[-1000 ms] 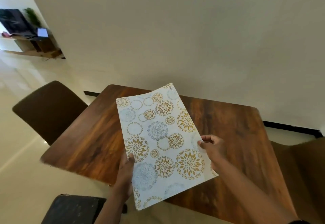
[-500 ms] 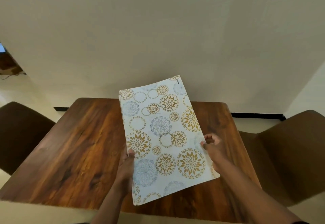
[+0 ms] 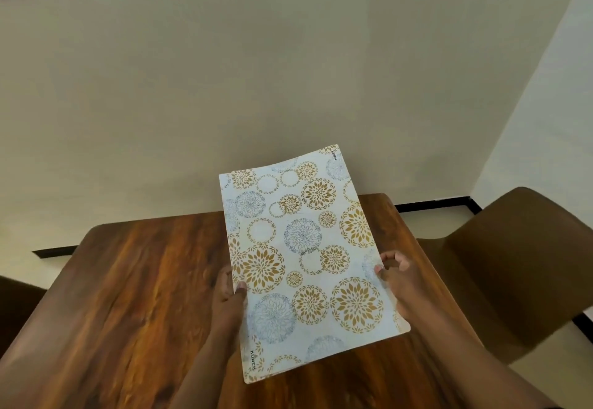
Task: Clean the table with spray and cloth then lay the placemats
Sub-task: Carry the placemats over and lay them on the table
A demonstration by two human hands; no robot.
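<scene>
A rectangular white placemat (image 3: 305, 257), printed with gold and grey floral circles, is held above the brown wooden bench (image 3: 128, 296), its long axis running away from the person. Its far end is raised and projects past the bench's far edge, against the cream wall (image 3: 288, 55). Whether further mats lie stacked beneath it cannot be told.

The left hand (image 3: 226, 296) grips the placemat's left long edge, thumb pressed on the printed face, fingers hidden underneath. The right hand (image 3: 401, 277) pinches the right long edge, thumb on top and fingers curled beside the rim. Both grips fall on the half of the placemat nearer the person.

A brown moulded chair (image 3: 513, 264) is seen to the right of the bench. A black skirting strip (image 3: 433, 206) is noted where wall meets floor, beyond the bench's far right corner.
</scene>
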